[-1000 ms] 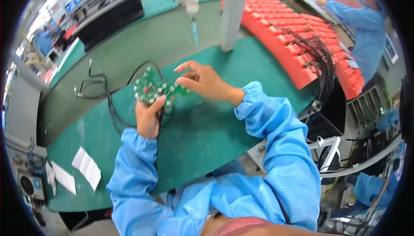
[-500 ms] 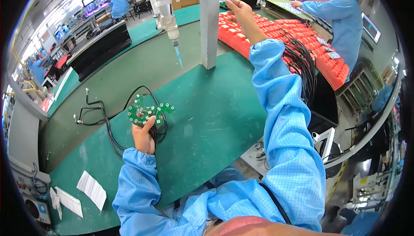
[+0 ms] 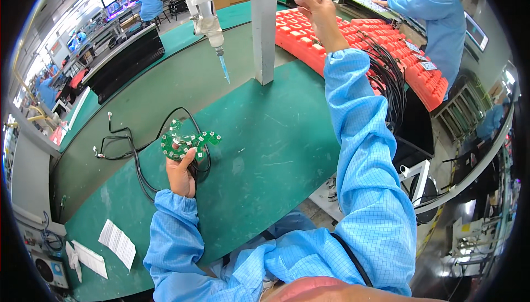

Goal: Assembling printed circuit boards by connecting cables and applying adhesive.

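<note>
Nearest you, two printed sheets (image 3: 117, 244) lie on the green desk (image 3: 265, 180), to the left of your sleeve. Your left hand (image 3: 181, 178) grips the curved green circuit board (image 3: 190, 140) at its near edge, thumb on top, the other fingers largely hidden beneath; the board's underside is out of sight. A black cable (image 3: 133, 148) loops around behind it, part of its run lost behind your hand. Beyond hang a dispenser's blue tip (image 3: 223, 67) and, to its right, a grey post (image 3: 264, 31). Your right hand (image 3: 322, 15) is raised over the red trays (image 3: 306, 34), fingers spread and half bent; a pale sliver shows at its fingertips, but whether you grip it can't be made out. Farther off, the upper rim cuts off a co-worker's (image 3: 441, 26) head.
</note>
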